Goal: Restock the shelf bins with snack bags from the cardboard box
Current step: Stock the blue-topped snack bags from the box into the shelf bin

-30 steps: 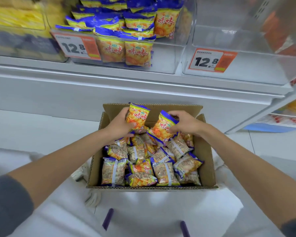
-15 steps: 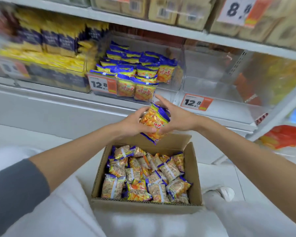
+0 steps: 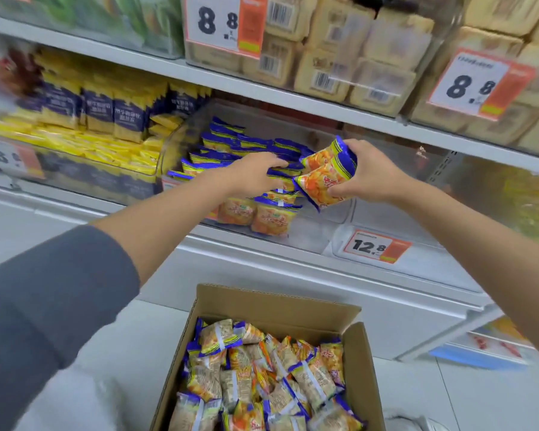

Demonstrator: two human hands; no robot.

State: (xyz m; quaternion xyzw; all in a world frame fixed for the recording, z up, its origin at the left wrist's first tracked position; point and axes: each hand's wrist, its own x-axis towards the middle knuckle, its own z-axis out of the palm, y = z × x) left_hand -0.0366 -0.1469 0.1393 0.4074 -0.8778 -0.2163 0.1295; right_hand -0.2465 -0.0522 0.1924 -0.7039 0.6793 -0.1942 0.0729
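An open cardboard box [image 3: 277, 303] on the floor holds several orange-and-blue snack bags [image 3: 262, 368]. Above it, a clear shelf bin [image 3: 308, 241] is partly filled with rows of the same bags [image 3: 246, 150]. My right hand [image 3: 371, 175] grips two snack bags [image 3: 324, 178] held together, just over the bin's right side. My left hand [image 3: 255, 175] lies palm down on the bags stocked in the bin, with nothing in it.
To the right stands another clear bin [image 3: 417, 213] with a 12.8 price tag [image 3: 374, 245]. Yellow-and-blue packs [image 3: 106, 119] fill the bin on the left. The shelf above [image 3: 293, 98] carries beige packs with 8.8 tags. A white shoe [image 3: 414, 423] shows beside the box.
Both hands rose from above the box up to the shelf bin. The left hand let go of the bags, which the right hand now holds alone, and moved onto the stocked bags.
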